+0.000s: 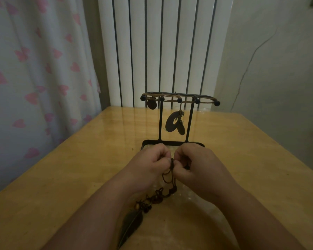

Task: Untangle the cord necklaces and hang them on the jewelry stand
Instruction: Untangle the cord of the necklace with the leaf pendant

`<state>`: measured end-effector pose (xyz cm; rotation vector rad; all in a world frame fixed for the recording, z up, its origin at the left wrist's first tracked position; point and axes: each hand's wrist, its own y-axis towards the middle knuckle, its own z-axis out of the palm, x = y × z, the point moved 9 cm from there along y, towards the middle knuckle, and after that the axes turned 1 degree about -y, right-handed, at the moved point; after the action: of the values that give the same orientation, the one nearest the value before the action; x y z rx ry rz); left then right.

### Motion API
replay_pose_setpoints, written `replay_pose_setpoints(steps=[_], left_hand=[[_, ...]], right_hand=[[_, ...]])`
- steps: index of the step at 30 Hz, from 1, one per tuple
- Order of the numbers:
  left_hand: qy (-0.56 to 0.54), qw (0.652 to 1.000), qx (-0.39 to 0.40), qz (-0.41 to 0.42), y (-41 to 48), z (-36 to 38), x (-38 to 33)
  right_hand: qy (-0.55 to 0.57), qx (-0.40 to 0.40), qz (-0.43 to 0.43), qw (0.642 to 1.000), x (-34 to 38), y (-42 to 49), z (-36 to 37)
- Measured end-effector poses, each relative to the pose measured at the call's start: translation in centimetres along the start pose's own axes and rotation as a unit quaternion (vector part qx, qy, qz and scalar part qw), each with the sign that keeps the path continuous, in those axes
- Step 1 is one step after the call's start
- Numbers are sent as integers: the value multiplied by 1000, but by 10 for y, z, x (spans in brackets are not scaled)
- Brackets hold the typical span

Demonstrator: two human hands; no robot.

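A black metal jewelry stand (pixel 178 100) rises at the table's middle, its base just beyond my knuckles. Cord necklaces lie across its top pegs; a round brown pendant (pixel 151 104) hangs at the left and a ring-shaped pendant (pixel 171 121) with an oval piece hangs in the middle. My left hand (pixel 148 166) and my right hand (pixel 197 168) meet close together, and both pinch the dark brown cord necklace (pixel 167 179) at a knot between them. Its beaded, knotted length trails down toward me and ends in a dark feather pendant (pixel 131 226) lying on the table.
The wooden table (pixel 61 186) has a glossy top and runs back to a white ribbed radiator (pixel 161 47). A curtain with pink hearts (pixel 34 78) hangs at the left, a cracked wall at the right. A tiny bead (pixel 132 149) lies left of the stand.
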<state>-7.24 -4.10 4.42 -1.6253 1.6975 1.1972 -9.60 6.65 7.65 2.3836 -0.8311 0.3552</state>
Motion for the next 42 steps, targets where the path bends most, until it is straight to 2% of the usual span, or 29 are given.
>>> replay_pose_setpoints(steps=[17, 23, 34, 42], left_hand=[[-22, 1000, 19, 8, 0, 4, -6], [-87, 995, 37, -25, -1, 9, 3], [-178, 983, 34, -16, -1, 7, -2], [-149, 989, 9, -7, -1, 1, -1]], right_hand=[[-25, 12, -14, 999, 5, 0, 2], [9, -1, -9, 1000, 3, -1, 4], [105, -73, -15, 992, 3, 0, 4], [124, -63, 2, 990, -5, 1, 3]])
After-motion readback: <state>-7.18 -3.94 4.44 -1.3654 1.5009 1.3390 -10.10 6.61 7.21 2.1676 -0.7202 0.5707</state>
